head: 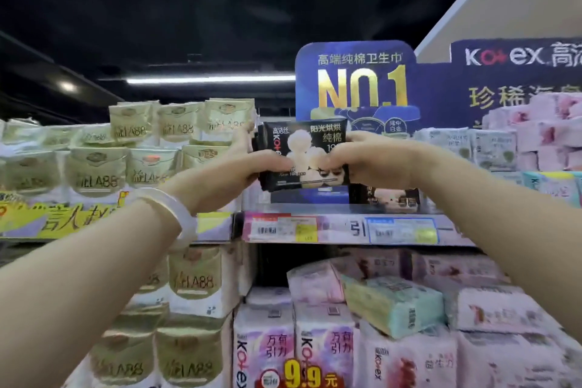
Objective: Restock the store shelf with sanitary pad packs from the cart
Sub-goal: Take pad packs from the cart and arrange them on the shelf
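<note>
Gripping the black pad pack [304,156] by its lower edge, my left hand [242,172] and right hand [374,159] are both pinching it just above the top shelf [343,228]. I am judging it best lowered upright beside the black pack [389,195] already standing there. Below that shelf, pink packs [318,282] are filling the next tier.

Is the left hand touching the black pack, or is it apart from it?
Touching. The head view shows the left hand gripping the black pack at its left edge.
</note>
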`<state>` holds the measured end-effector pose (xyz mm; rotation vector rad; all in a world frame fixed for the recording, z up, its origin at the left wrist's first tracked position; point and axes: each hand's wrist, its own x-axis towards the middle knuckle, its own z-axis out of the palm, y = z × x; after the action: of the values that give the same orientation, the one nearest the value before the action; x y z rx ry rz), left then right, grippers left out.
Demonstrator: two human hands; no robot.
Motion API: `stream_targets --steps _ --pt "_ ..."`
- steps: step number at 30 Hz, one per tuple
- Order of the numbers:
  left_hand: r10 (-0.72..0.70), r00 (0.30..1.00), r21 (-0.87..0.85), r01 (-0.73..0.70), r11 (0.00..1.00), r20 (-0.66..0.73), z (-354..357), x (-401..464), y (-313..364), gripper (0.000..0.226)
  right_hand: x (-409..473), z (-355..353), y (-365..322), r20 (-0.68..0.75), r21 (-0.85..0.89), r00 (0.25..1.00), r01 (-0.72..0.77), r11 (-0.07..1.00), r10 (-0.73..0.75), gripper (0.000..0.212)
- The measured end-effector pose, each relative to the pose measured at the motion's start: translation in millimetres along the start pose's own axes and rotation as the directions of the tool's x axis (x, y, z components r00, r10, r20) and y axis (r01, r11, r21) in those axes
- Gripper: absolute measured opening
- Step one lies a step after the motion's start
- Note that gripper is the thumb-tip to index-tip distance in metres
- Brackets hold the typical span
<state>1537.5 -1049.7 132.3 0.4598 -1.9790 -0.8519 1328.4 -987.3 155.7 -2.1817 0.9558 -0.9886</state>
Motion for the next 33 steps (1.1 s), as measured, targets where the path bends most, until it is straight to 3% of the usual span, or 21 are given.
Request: stream_targets --steps 3,8,14,21,24,29,33 --pt "0.006 0.997 0.063 -0.011 0.998 0.083 -11 33 -6 0.122 21 -25 -8 -0.033 -0.115 0.998 -0.065 0.991 0.062 0.022" --pt "0.022 0.999 0.053 -0.024 0.998 0.042 -13 68 -25 0.128 40 -44 -21 -0.073 -0.361 0.977 -0.213 0.908 0.2 0.029" --pt "-0.078 0.996 0.218 0.069 0.974 0.032 -9 67 -42 0.127 54 -47 -7 -0.172 -0.568 0.908 -0.408 0.714 0.382 0.088" --pt "-0.211 0.976 0.313 0.184 0.932 0.055 -2 74 -42 0.124 63 -50 8 -0.208 -0.661 0.871 -0.461 0.593 0.445 0.101" --pt "-0.282 0.954 0.316 0.238 0.918 0.101 4 77 -46 0.127 67 -51 16 -0.191 -0.733 0.846 -0.46 0.501 0.497 0.094" --pt "-0.311 0.944 0.374 0.251 0.893 0.109 15 89 -50 0.11 69 -55 28 -0.199 -0.82 0.838 -0.427 0.383 0.508 0.05" --pt "-0.33 0.941 0.411 0.272 0.87 0.077 16 88 -54 0.119 65 -61 19 -0.163 -0.815 0.83 -0.418 0.402 0.533 0.053"
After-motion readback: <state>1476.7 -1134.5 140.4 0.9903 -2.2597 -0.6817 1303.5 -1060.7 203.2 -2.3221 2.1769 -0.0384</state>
